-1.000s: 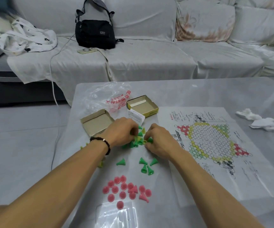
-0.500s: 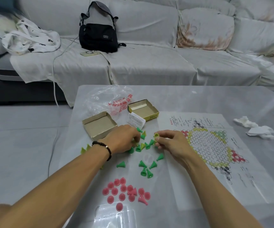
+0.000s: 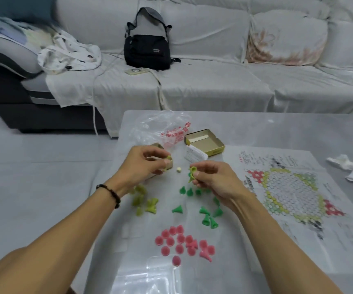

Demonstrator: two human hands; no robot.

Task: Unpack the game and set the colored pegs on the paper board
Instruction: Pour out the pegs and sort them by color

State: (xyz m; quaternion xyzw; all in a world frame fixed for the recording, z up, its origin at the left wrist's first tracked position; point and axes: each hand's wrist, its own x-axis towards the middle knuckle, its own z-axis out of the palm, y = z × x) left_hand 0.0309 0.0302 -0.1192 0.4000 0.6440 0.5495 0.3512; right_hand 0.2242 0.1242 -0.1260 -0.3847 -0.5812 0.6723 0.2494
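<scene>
My left hand (image 3: 145, 164) is raised over the table and pinches yellow-green pegs (image 3: 167, 161). My right hand (image 3: 212, 180) pinches another stack of yellow-green pegs (image 3: 192, 173). Below my left wrist lies a loose pile of yellow-green pegs (image 3: 143, 201). Dark green pegs (image 3: 205, 213) are scattered under and beside my right hand. Several pink pegs (image 3: 182, 242) sit grouped nearer to me. The paper board (image 3: 294, 194), printed with a hexagonal grid, lies flat to the right with no pegs on it. A small white die (image 3: 179, 170) rests between my hands.
Two open cardboard box halves (image 3: 205, 142) (image 3: 158, 147), a folded leaflet (image 3: 195, 154) and a crumpled plastic bag (image 3: 160, 128) lie behind my hands. A clear plastic tray (image 3: 148, 279) sits at the near edge. Crumpled tissues (image 3: 349, 167) lie at the right. A sofa with a black bag (image 3: 148, 44) stands beyond.
Both hands have lifted off the mixed pile and moved apart, each holding yellow-green pegs. The yellow-green pegs now lie sorted to the left, dark green to the right.
</scene>
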